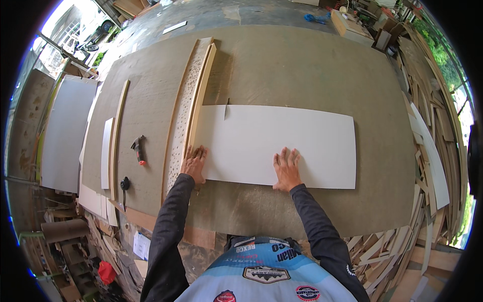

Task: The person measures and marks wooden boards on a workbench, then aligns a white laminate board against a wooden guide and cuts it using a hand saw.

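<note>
A white rectangular board lies flat on the large brown worktable, its left end against a long wooden strip. My left hand rests where the board's near left corner meets the strip, fingers stretched forward. On the board's near edge lies my right hand, fingers spread and thumb apart. Neither hand grips anything that I can see. Left of the strip runs a long pale panel with dark specks. A thin dark pointed thing lies across the board's far edge; its kind is unclear.
On the worktable, left of the speckled panel, lie a hammer, a black tape measure, a wooden batten and a narrow white piece. Scrap wood strips pile up along the right. A large white sheet stands at left.
</note>
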The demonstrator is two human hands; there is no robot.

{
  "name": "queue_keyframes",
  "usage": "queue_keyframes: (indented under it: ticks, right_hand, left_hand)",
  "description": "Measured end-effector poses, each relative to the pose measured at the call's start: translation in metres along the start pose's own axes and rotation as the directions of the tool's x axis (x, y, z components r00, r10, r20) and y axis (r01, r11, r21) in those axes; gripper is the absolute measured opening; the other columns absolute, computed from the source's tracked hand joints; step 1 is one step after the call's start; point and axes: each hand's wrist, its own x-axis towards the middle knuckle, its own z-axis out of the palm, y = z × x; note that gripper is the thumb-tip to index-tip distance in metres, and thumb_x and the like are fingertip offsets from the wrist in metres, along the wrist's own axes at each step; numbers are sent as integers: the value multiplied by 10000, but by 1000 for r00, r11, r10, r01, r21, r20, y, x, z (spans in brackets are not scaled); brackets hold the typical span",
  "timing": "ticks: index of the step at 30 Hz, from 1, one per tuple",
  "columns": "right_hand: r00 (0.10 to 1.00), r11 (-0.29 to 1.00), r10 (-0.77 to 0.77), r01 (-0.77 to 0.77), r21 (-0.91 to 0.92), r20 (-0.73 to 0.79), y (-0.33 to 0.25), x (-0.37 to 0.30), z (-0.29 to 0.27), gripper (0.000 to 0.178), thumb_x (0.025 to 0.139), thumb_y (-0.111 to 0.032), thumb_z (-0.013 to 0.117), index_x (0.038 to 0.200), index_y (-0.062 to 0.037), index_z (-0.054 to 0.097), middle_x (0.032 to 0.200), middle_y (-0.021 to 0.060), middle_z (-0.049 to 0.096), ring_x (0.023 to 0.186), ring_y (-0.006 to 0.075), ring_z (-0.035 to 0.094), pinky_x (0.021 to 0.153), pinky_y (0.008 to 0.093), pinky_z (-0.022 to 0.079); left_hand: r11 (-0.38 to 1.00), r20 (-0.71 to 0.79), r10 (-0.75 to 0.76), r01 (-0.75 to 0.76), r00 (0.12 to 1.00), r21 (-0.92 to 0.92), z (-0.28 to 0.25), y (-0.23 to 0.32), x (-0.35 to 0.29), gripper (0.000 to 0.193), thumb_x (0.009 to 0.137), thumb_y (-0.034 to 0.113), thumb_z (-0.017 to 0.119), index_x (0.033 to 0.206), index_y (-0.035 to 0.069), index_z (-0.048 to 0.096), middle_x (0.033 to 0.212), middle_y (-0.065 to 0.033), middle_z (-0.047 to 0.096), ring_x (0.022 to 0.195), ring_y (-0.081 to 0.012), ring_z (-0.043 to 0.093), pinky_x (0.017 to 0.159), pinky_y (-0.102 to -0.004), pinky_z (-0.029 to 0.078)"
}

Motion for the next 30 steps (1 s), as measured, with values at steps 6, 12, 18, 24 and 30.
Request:
queue_keyframes:
  ticks: [6,12,18,24,30]
  right_hand:
    - [1000,1000,10,-10,-18,-3,4,9,-5,1216,502,-469,915,1491,-32,358,1545,325,249,1374,621,241,1079,730,255]
    - [1000,1000,2,-2,-19,1,10,19,-5,1228,510,-478,911,1495,-16,340,1539,346,233,1368,629,237,1111,693,253]
    - [999,999,11,-10,-30,32,14,30,-13,1207,536,-471,909,1500,-21,339,1552,336,229,1377,624,231,1129,681,230]
    - [1000,999,11,-11,-46,13,20,41,-16,1223,509,-480,901,1496,-22,343,1534,342,255,1365,624,258,1129,673,236]
    - [999,997,22,-21,-69,26,24,50,-21,1223,505,-486,903,1500,-37,351,1544,327,262,1370,613,268,1110,719,206]
  left_hand:
    - [1000,-2,3,-3,1000,11,-9,-2,8,1341,477,400,897,1543,-10,195,1559,-235,326,1436,-281,371,1248,-485,22]
    - [1000,9,-6,6,1000,23,-17,-3,17,1337,478,415,890,1542,-9,201,1558,-229,333,1425,-273,392,1248,-482,6]
    - [1000,19,-15,14,1000,22,-16,-10,29,1333,481,409,886,1547,2,200,1563,-220,329,1426,-273,390,1249,-480,-1]
    - [999,19,-13,12,1000,32,-20,-14,41,1337,477,417,889,1548,5,204,1566,-209,331,1436,-267,374,1248,-484,6]
    - [998,31,-27,25,999,60,-23,-17,52,1345,472,432,891,1551,15,204,1566,-201,336,1436,-257,374,1248,-478,4]
